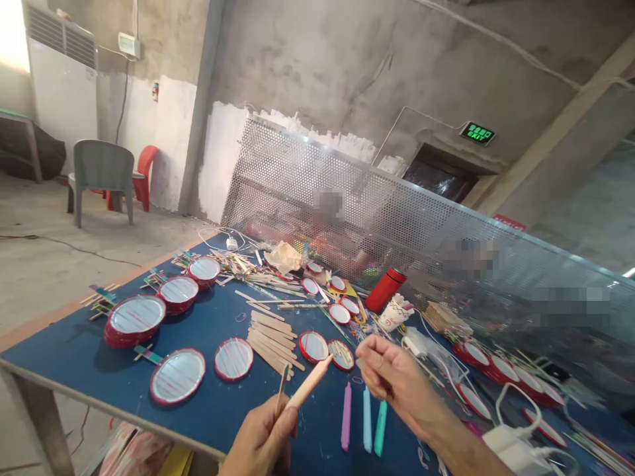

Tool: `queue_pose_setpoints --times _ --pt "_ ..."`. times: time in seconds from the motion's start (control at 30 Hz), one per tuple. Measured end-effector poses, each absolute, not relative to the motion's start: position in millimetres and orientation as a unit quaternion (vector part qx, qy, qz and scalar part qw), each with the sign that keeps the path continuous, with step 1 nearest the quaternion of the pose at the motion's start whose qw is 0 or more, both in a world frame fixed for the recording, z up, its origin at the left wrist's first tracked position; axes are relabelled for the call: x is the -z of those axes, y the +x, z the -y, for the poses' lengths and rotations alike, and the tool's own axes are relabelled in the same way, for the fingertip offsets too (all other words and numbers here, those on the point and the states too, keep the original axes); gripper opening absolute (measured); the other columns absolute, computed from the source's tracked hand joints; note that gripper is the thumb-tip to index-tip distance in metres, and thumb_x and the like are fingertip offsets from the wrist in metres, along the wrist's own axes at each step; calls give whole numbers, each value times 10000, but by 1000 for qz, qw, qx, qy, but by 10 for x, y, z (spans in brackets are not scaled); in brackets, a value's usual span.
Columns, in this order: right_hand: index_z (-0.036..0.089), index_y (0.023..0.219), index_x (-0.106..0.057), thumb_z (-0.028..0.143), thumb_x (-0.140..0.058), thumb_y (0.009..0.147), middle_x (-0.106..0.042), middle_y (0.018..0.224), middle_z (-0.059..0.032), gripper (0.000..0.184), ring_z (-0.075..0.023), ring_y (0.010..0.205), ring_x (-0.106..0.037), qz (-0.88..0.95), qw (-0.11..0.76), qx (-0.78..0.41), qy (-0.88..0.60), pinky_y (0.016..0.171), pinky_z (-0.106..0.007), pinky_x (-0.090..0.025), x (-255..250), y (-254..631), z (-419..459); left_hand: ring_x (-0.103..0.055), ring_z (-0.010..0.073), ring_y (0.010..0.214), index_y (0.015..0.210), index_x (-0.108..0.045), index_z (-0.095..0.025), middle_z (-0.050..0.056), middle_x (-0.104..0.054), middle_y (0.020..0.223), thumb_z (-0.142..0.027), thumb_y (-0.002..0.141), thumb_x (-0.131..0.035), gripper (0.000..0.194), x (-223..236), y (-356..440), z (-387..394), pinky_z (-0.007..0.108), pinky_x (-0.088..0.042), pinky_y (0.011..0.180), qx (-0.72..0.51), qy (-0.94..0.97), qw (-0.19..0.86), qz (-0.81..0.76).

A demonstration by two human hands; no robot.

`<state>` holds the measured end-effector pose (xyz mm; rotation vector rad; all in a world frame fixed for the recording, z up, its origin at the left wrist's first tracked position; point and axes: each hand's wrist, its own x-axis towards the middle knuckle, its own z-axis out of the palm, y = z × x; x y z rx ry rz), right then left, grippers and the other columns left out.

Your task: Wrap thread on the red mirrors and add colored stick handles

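My left hand [260, 439] grips a flat pale wooden craft stick [310, 381] together with a thin wooden stick [282, 382], both angled up over the blue table [223, 416]. My right hand [391, 377] hangs just right of the craft stick's tip, with its fingers bunched and nothing visible in them. Beneath it lie a purple stick [346, 416], a pale blue stick [367, 420] and a green stick [380, 430]. Left of my hands are red-rimmed discs strung with thin lines [233, 359] and a heap of craft sticks [270, 340].
Stacked red discs [135, 320] fill the table's left side, and loose sticks, a red flask [385, 289] and a paper cup [394, 313] crowd the back. A white charger [510, 449] sits front right. A perforated metal screen [347, 198] stands behind the table, with a person beyond it.
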<state>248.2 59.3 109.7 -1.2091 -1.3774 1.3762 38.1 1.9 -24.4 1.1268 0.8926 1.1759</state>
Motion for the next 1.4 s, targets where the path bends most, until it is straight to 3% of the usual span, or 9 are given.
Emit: queue_pose_setpoints --times 0.27,0.43,0.6,0.8,0.97,1.17,1.4 --pt "218 767 -529 660 -818 745 -468 487 103 528 -41 418 -311 560 366 -564 -484 443 -210 -149 -959 2287 -476 -373 96 436 691 -490 -220 -62 -503 495 -907 791 -513 695 243 367 -32 244 -242 505 -487 502 598 -392" --pt "199 954 -612 692 -810 723 -437 456 127 579 -45 399 -275 568 324 -588 -476 410 -194 -166 -846 2217 -420 -384 100 416 711 -530 -211 -77 -447 466 -931 758 -517 722 198 360 -37 233 -249 474 -480 492 624 -371" --pt "193 951 -613 727 -779 728 -474 466 116 602 -48 380 -323 592 290 -579 -480 379 -180 -218 -728 2149 -368 -278 83 391 674 -519 -222 -128 -294 430 -962 700 -533 741 78 372 -24 221 -278 441 -488 463 642 -366" --pt "186 1048 -630 666 -803 746 -470 467 114 593 -50 385 -311 564 276 -627 -461 376 -176 -204 -739 2063 -383 -241 77 392 671 -568 -204 -131 -290 416 -940 722 -545 738 87 363 -42 227 -287 444 -482 464 661 -339" --pt "189 932 -632 625 -845 731 -441 478 116 525 -39 403 -288 528 331 -649 -436 389 -172 -204 -763 1966 -352 -287 79 397 721 -616 -174 -113 -334 419 -911 780 -519 746 104 330 -47 222 -256 451 -462 484 669 -324" --pt "201 803 -561 647 -846 713 -458 467 112 537 -23 371 -282 522 360 -624 -458 381 -178 -163 -757 1947 -368 -349 66 462 895 -510 -216 -121 -412 567 -762 703 -789 643 134 338 -57 179 -284 457 -508 464 672 -273" --pt "210 765 -532 681 -832 684 -479 442 106 564 -25 351 -330 526 361 -586 -499 373 -164 -187 -763 1929 -365 -287 53 450 866 -497 -217 -142 -349 562 -770 747 -750 619 56 301 -48 194 -395 490 -493 448 701 -256"
